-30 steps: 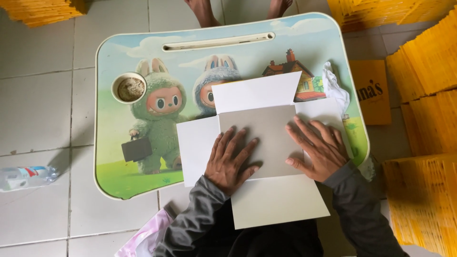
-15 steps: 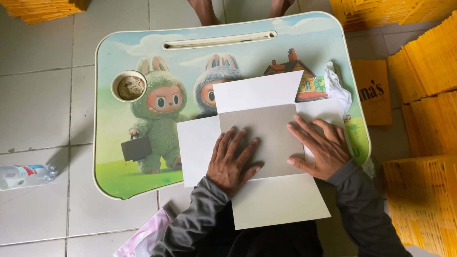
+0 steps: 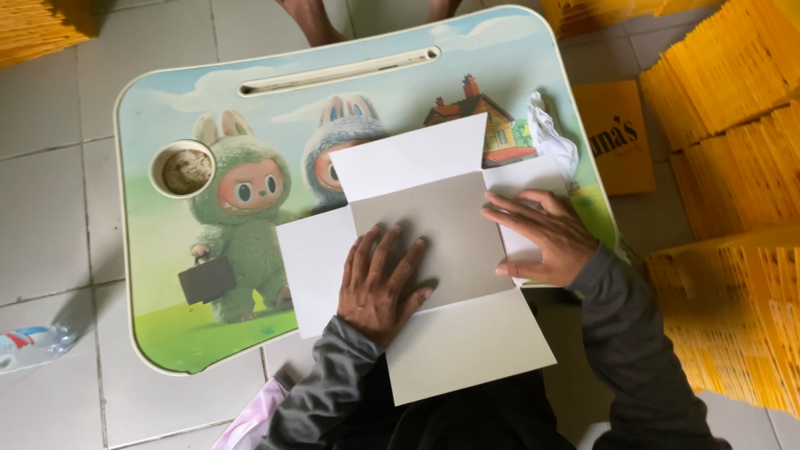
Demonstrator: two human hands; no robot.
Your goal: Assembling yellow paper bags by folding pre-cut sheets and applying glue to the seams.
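Observation:
A flat cross-shaped cardboard blank (image 3: 425,208), grey in the middle with white flaps, lies on a small lap table (image 3: 167,275) printed with cartoon creatures. My left hand (image 3: 379,283) presses flat on the grey centre panel, fingers spread. My right hand (image 3: 537,233) lies over the crease of the right-hand white flap, fingers pointing left. Neither hand grips anything. The near flap hangs over the table's front edge toward my lap.
A round cup hole (image 3: 183,169) sits in the table's left side, a long slot (image 3: 337,71) along its far edge. A crumpled white cloth (image 3: 552,137) lies at the right. Stacks of yellow sheets (image 3: 733,208) fill the floor right. A plastic bottle (image 3: 29,343) lies left.
My right hand has slid outward from the grey panel to the right flap's crease. The left hand stays pressed on the centre.

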